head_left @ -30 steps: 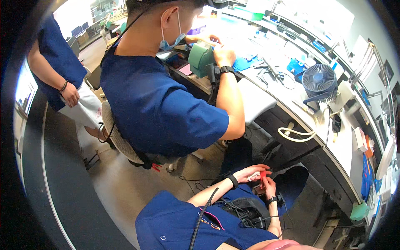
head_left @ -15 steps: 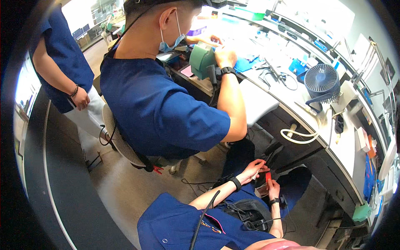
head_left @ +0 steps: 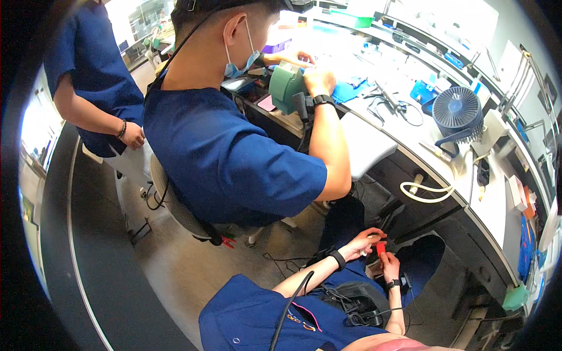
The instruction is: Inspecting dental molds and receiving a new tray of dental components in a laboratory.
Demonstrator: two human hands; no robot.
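Low in the head view, my two hands are close together above my lap. My right hand pinches a small flat red piece, its kind too small to tell. My left hand, a black band on its wrist, is curled, with its fingertips at the upper end of the red piece. Something small and whitish shows under the left fingers; I cannot make out what it is. A black pouch with cables lies against my waist.
Ahead, a masked co-worker sits on a chair, both hands at the bright bench beside a green device. Another person stands at the left. A blue desk fan, a white hose and tools are on the bench at right.
My hands have drawn closer, and my left fingertips now meet the red piece. The whole view has shifted slightly. The standing person's arm appears lower and further right.
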